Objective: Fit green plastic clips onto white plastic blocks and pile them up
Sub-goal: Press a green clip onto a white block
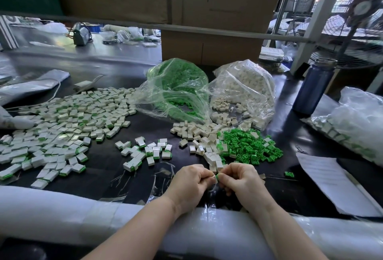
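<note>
Green clip: a clip [217,177] sits pinched between both hands at the near edge of the table [107,162]; only a sliver of green shows between the fingertips.
Left hand: the left hand [191,184] is curled, thumb and forefinger closed on the piece from the left.
Right hand: the right hand [238,181] is curled too, its fingertips meeting the left hand's, both clamped on the same small part.
White block: I cannot tell whether a block is inside the grip, since the fingers hide everything but the green.
Loose blocks: bare white blocks [199,137] lie just beyond the hands.
Loose clips: a heap of green clips [250,145] lies beyond the hands and to their right, touching the blocks.
Stray clip: one clip [289,174] lies alone, right of the hands.
Finished pieces: a small cluster [145,152] sits beyond the hands to the left, and a wide spread of finished pieces [62,127] lies farther left.
Supply bags: a bag of green clips [178,85] and a bag of white blocks [246,85] stand open beyond the loose heaps.
Other things: a blue bottle [313,89] stands far right of the hands, and a sheet of paper [325,176] lies nearer on the right.
Risk: likely the clip goes on crooked if pressed off-square, because the fingers cover the joint.
Risk: a slip could flick the small part off the near edge into the lap.
</note>
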Demonstrator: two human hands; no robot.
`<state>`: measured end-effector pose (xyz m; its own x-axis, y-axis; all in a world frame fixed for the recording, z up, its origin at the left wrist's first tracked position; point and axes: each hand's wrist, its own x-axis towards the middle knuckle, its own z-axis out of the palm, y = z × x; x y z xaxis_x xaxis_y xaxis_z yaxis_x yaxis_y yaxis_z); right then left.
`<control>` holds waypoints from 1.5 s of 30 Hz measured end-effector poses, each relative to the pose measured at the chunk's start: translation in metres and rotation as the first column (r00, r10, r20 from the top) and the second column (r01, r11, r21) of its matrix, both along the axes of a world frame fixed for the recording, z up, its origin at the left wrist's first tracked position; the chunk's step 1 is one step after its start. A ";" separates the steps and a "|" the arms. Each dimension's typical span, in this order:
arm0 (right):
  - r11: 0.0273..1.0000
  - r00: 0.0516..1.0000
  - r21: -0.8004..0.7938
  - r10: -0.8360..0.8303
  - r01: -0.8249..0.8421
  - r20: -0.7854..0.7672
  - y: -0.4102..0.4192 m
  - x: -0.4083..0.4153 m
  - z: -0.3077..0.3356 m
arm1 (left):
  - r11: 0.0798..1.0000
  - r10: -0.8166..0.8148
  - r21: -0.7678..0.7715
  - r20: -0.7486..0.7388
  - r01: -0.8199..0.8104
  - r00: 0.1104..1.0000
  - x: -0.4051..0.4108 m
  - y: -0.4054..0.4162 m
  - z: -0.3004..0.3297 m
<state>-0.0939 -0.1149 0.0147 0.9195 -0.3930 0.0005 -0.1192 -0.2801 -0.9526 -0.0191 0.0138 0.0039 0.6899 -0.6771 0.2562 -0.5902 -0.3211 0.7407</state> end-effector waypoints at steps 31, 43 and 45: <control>0.971 0.981 0.231 0.011 -0.057 0.195 -0.003 0.000 -0.004 | 0.986 -0.069 -0.166 -0.290 0.021 0.955 -0.001 0.002 0.009; 0.925 0.971 0.299 0.200 -0.232 0.134 -0.003 0.000 -0.005 | 0.984 -0.156 -0.129 -0.292 0.123 0.944 -0.003 0.000 0.009; 0.919 0.970 0.319 0.199 -0.233 0.137 -0.003 0.000 -0.004 | 0.983 -0.166 -0.123 -0.292 0.135 0.942 -0.002 -0.001 0.007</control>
<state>-0.0944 -0.1181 0.0105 0.9840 -0.1783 0.0013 0.0093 0.0439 -0.9990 -0.0208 0.0127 0.0110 0.6374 -0.7604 0.1244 -0.3713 -0.1616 0.9144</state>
